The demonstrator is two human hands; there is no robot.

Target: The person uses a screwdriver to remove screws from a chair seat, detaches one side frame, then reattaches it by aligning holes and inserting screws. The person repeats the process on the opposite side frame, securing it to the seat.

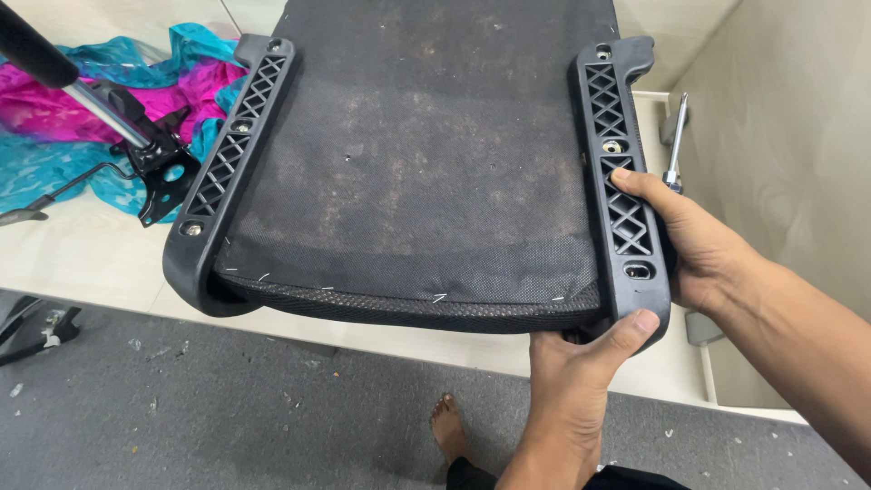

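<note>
An upturned black chair seat lies on a pale worktop, its dusty fabric underside facing up. Black lattice plastic rails run along its left side and right side. My right hand grips the right rail from the outside, fingers over the lattice. My left hand holds the near right corner from below, thumb pressed on the rail's end.
A chair base plate with a chrome column lies at the upper left on pink and teal cloth. A metal tool stands by the wall panel at the right. Below are grey carpet and my bare foot.
</note>
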